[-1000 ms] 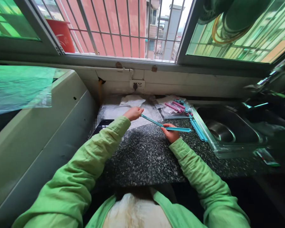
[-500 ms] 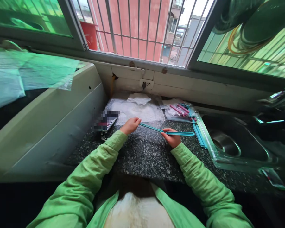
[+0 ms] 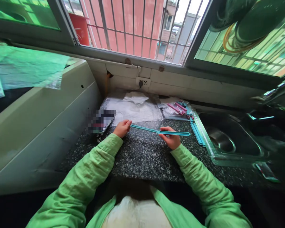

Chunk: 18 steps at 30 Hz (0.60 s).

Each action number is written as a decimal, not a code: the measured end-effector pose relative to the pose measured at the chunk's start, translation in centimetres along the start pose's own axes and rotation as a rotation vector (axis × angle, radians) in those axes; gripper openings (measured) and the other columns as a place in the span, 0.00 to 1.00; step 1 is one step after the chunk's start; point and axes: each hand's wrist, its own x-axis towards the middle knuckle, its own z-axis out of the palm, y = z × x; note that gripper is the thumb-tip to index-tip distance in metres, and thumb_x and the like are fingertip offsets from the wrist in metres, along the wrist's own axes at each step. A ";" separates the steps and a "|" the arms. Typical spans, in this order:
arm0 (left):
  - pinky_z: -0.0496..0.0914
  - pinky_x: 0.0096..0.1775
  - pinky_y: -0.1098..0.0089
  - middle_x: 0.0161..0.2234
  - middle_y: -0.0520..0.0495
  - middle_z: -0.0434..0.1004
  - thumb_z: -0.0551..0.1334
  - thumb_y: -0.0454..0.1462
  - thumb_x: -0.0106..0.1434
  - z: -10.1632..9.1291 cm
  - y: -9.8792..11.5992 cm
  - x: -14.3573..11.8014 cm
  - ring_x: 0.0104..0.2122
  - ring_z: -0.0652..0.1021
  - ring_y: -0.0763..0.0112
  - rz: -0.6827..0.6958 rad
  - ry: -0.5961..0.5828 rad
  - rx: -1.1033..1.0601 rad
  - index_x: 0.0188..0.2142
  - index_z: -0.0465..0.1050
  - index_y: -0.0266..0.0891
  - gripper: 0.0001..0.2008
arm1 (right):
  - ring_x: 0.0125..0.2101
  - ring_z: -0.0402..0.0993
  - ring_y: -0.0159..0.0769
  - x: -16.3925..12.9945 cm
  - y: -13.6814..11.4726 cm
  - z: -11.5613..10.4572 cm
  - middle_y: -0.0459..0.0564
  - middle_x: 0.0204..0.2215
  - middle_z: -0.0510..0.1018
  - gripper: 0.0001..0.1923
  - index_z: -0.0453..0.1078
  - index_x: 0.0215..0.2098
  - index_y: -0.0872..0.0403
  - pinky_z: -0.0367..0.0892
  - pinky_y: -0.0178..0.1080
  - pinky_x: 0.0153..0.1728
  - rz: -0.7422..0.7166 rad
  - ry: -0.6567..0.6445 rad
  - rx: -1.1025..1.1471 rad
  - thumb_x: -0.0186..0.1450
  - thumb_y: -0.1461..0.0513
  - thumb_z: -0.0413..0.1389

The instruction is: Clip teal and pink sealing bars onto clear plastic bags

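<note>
I hold a long thin teal plastic strip [image 3: 147, 129] over the speckled dark countertop [image 3: 144, 155]. My left hand [image 3: 122, 128] pinches its left end. My right hand [image 3: 169, 138] grips it near the middle, and the right part sticks out past that hand. The strip lies nearly level and bends slightly at my right hand. Both arms wear green sleeves.
A clear plastic bag [image 3: 133, 109] lies behind my hands. A second bag with pink and teal clips [image 3: 178, 108] sits to its right, with more teal strips [image 3: 196, 133] beside a steel sink [image 3: 225, 139]. A phone [image 3: 101, 122] lies left. A wall socket [image 3: 142, 83] sits below the barred window.
My left hand has lowered its end of the strip, so the strip went from slanted to nearly level. The view has shifted, and my hands sit a little lower and closer to me.
</note>
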 end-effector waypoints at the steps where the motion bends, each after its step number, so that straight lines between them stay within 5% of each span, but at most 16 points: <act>1: 0.48 0.15 0.78 0.11 0.62 0.45 0.58 0.47 0.51 0.0 0.2 -0.1 0.11 0.52 0.84 -0.029 -0.012 -0.049 0.18 0.50 0.40 0.19 | 0.28 0.71 0.31 0.0 -0.1 -0.1 0.49 0.30 0.74 0.10 0.69 0.35 0.53 0.70 0.34 0.28 -0.015 0.017 -0.008 0.56 0.57 0.57; 18: 0.47 0.15 0.79 0.11 0.63 0.45 0.60 0.44 0.51 0.6 0.2 -0.5 0.11 0.52 0.85 -0.087 -0.006 -0.147 0.17 0.50 0.39 0.19 | 0.24 0.68 0.29 -0.5 -0.5 -0.3 0.49 0.30 0.74 0.07 0.70 0.31 0.54 0.68 0.34 0.26 -0.075 0.088 -0.039 0.56 0.59 0.58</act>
